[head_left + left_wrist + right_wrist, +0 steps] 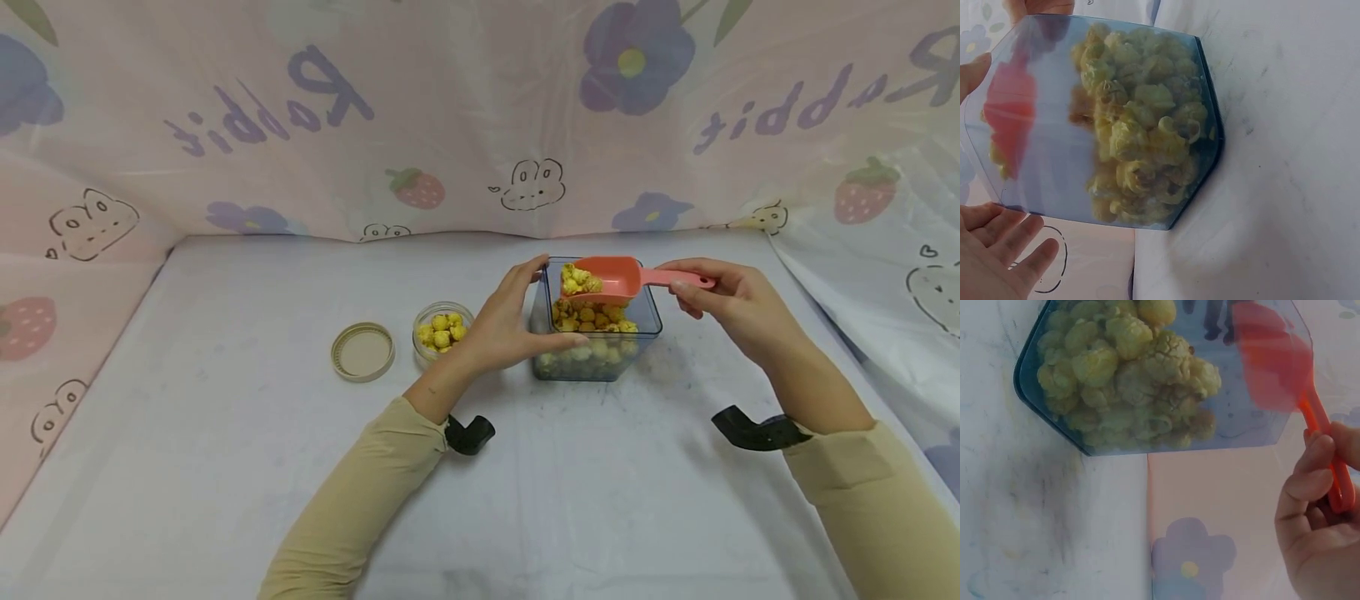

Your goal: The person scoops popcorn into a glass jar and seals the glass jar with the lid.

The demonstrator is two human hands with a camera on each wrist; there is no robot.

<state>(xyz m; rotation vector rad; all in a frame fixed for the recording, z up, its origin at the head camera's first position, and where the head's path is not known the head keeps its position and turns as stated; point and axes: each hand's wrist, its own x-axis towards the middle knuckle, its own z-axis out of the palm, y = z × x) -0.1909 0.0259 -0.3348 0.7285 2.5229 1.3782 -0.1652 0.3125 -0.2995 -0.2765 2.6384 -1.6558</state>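
A clear blue plastic container [645,346] stands on the table, partly filled with yellow popcorn [1147,131]. My left hand [498,329] holds it near the rim, fingers along its left side and thumb across the front. In my right hand [731,300] is the handle of a coral-red scoop [621,277], gripped between thumb and fingers. The scoop lies level at the container's mouth, with several popcorn pieces [579,282] at its front. Through the container's wall, the right wrist view shows the scoop's red bowl [1272,362] above the popcorn.
Left of the container, a small round clear jar [417,347] holds yellow popcorn; my left hand and forearm pass close to its right side. A round beige lid [363,353] lies beside it. A patterned curtain [465,125] hangs behind the white table [225,467].
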